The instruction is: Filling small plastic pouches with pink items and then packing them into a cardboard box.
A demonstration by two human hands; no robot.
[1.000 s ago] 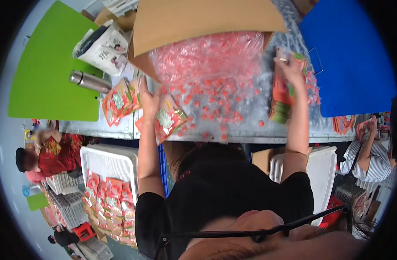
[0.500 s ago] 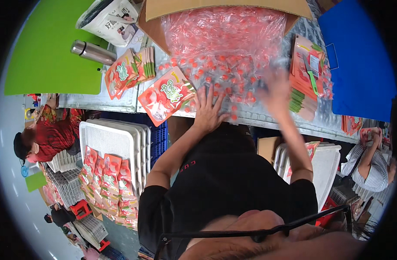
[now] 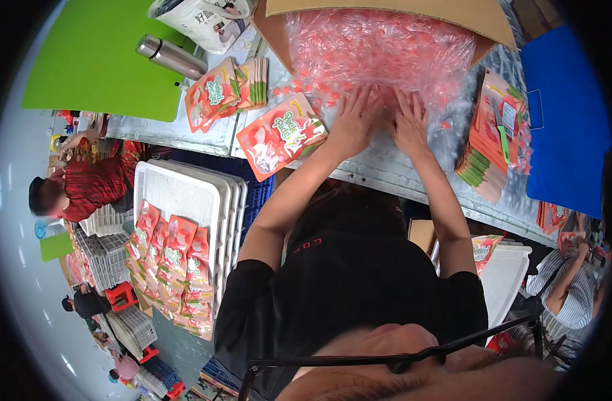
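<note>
Fingers (image 3: 403, 105) spread, nearly straight, clasping nothing I can see — the left hand (image 3: 355, 127) and right hand (image 3: 409, 130) sit side by side at the wrapped red pieces (image 3: 329, 97), perhaps to keep them bunched. Forearms slant inward (what's under the palms is hidden). Just beyond, the carton (image 3: 490, 30) opens this way, likely for reach; a pouch (image 3: 279, 137) lies by the left wrist, a green-handled knife (image 3: 503, 137) atop the right stack (image 3: 484, 130) — all on the worktop (image 3: 373, 160).

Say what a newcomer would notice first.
Probably the small red pieces in clear plastic inside an open brown cardboard box, top centre, with the left hand and right hand at their near edge. Perhaps next, the flat lime-green panel, upper left, and flat blue panel, right.
</note>
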